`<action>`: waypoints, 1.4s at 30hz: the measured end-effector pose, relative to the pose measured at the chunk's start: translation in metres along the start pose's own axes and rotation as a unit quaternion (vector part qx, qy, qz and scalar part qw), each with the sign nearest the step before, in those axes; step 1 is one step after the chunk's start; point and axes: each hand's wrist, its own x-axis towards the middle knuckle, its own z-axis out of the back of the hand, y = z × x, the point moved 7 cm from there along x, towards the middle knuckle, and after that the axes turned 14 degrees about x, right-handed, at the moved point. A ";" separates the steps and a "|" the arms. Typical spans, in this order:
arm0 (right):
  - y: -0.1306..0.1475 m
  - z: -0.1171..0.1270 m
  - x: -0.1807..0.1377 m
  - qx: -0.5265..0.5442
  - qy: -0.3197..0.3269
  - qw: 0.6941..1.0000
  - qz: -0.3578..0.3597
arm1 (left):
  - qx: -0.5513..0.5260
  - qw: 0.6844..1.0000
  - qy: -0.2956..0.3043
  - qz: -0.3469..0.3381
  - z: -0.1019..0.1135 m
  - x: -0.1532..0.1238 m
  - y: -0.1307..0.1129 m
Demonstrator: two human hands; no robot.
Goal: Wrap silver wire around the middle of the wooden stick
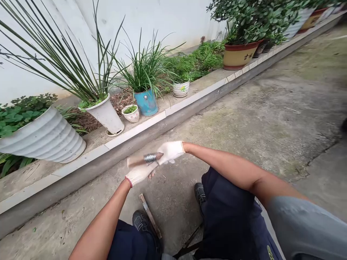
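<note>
A short wooden stick [134, 161] with silvery wire [150, 157] wound around it lies level between my two white-gloved hands. My left hand [142, 172] is closed along its near side, its fingertips reaching to the other glove. My right hand [171, 151] is closed at the stick's right end, touching the left fingers; what it pinches is hidden. The stick's left end is blurred. Below my hands, a second flat wooden piece [150, 215] with a pale band around it rests against my shoe [142, 222].
A low tiled curb [149, 124] runs diagonally ahead. On it stand a ribbed white pot [46, 137], a tall white pot [107, 115], a blue pot [146, 103], small pots and a yellow-brown pot [240, 56]. Concrete ground [244, 119] extends right; a white wall [168, 18] rises behind.
</note>
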 end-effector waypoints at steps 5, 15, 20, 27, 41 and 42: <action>-0.018 0.051 0.010 -0.154 -0.228 0.957 -0.093 | -0.014 1.000 -0.006 0.026 -0.003 0.001 -0.009; -0.044 -0.001 0.018 -0.368 -0.023 0.912 -0.181 | 0.091 0.995 -0.047 -0.021 0.015 -0.003 -0.007; -0.022 -0.056 -0.001 -0.329 0.150 0.931 -0.048 | 0.111 0.992 -0.046 -0.025 0.015 -0.004 0.001; 0.012 -0.016 -0.016 -0.147 -0.009 0.989 -0.003 | 0.034 0.999 -0.003 -0.020 -0.008 -0.003 -0.002; -0.055 0.015 0.004 -0.371 -0.035 0.896 -0.244 | 0.075 0.996 -0.034 -0.021 0.007 -0.009 -0.012; -0.052 -0.001 0.004 -0.384 0.009 0.895 -0.228 | 0.080 0.995 -0.048 -0.021 0.012 -0.010 -0.010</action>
